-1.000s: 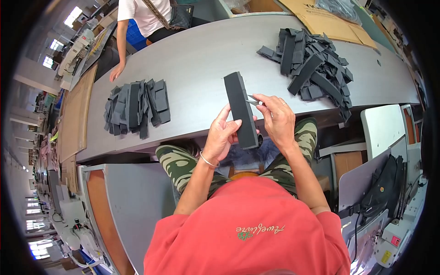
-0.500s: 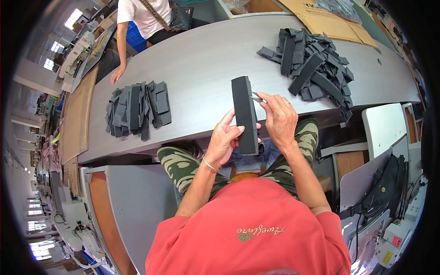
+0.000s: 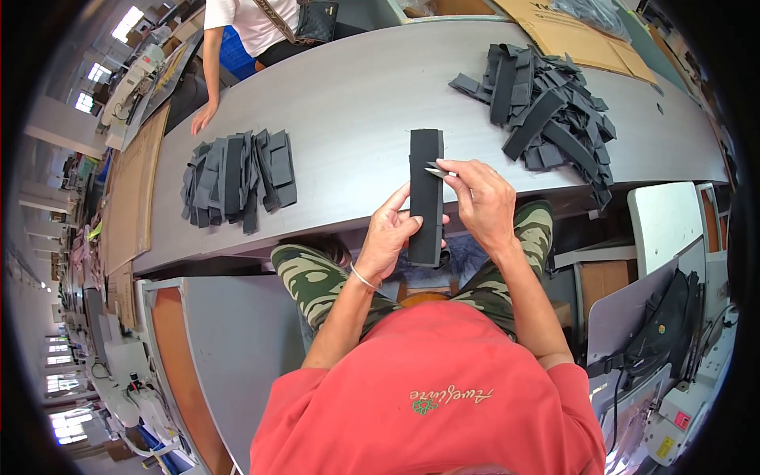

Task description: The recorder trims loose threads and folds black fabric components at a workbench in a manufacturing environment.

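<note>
The dark strip (image 3: 426, 198) looks light and made of fabric, likely stiff enough to hold its line from one grip yet soft enough to bend; I would judge it neither slippery nor fragile, though a blade could nick it. A good hold would be nearer its close end, thumb on the face and fingers behind, leaving the far part free. The left hand (image 3: 386, 237) has it much like that, partly closed, thumb on the face and forefinger extended along the left edge. The right hand (image 3: 484, 202) is curled around small snips (image 3: 438, 170), their blades a little apart over the strip's face; the handle is hidden inside the fingers. The strip lies between the hands, its far end reaching past both. One pile (image 3: 232, 182) sits beyond the left hand, to its left; another heap (image 3: 542, 119) beyond the right, to its right.
</note>
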`<state>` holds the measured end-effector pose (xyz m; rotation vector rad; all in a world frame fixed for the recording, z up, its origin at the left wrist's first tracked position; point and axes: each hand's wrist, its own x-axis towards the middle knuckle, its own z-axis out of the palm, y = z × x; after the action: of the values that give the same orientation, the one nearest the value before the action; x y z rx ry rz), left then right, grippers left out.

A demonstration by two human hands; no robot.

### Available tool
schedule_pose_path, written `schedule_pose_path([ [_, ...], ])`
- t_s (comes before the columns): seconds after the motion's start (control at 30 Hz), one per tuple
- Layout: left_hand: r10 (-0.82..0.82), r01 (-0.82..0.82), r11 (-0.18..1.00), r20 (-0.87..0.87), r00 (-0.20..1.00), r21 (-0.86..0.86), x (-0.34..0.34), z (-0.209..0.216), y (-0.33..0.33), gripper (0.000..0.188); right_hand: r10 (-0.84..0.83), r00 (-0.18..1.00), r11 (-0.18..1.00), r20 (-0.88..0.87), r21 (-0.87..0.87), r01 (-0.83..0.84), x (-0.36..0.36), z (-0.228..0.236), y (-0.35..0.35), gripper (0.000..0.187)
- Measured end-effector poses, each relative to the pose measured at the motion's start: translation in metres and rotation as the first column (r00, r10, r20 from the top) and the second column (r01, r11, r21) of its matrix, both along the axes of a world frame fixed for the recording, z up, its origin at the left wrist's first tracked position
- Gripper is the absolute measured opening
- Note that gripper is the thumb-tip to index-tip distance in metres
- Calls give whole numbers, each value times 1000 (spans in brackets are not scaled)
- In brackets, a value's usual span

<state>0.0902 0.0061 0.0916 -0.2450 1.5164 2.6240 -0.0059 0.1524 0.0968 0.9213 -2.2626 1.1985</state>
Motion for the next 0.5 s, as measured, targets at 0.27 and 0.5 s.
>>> schedule_pose_path([
  [0.27,-42,41,997,-15,999,-65,0,-4,1,62,12,996,991,-86,133,-1,-1,0,-3,18],
  [0.5,20,-17,994,27,999,-108,1,-5,4,63,46,995,983,-85,179,-30,-8,-3,2,15],
])
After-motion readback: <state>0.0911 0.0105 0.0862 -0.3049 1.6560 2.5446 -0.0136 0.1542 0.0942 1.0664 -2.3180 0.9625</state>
